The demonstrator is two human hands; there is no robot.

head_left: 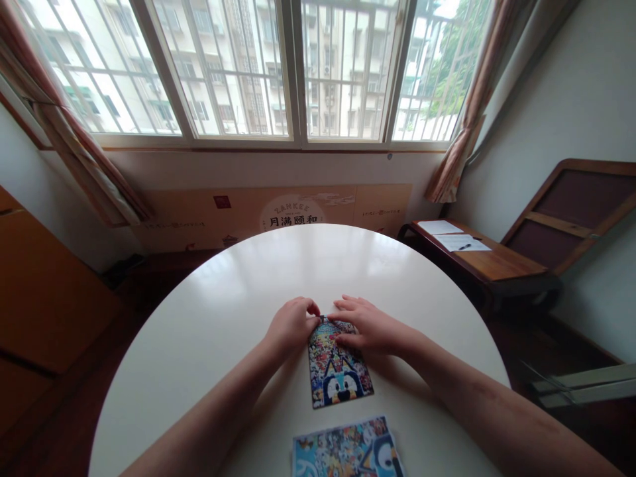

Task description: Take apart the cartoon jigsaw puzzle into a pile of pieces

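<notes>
A small rectangular picture (334,361) with a crowded colourful print and a blue cartoon dog's face lies on the white round table; it looks like a jigsaw puzzle. At its far left corner, my left hand (297,319) is closed, thumb and fingers pinched together. A tiny dark bit (322,318) shows by those fingertips, too small to name. My right hand (365,324) rests spread over the picture's far right part, index fingertip close to the dark bit. Nearer to me, a second sheet (342,450) with a similar print is cut off by the frame's bottom edge.
The white tabletop (199,358) extends around both hands. On the right stands a wooden bench (511,258) with papers (460,242) and a pen. Behind the table, a long printed cardboard panel (238,215) leans below the barred window (298,73). An orange-brown cabinet (44,298) is at left.
</notes>
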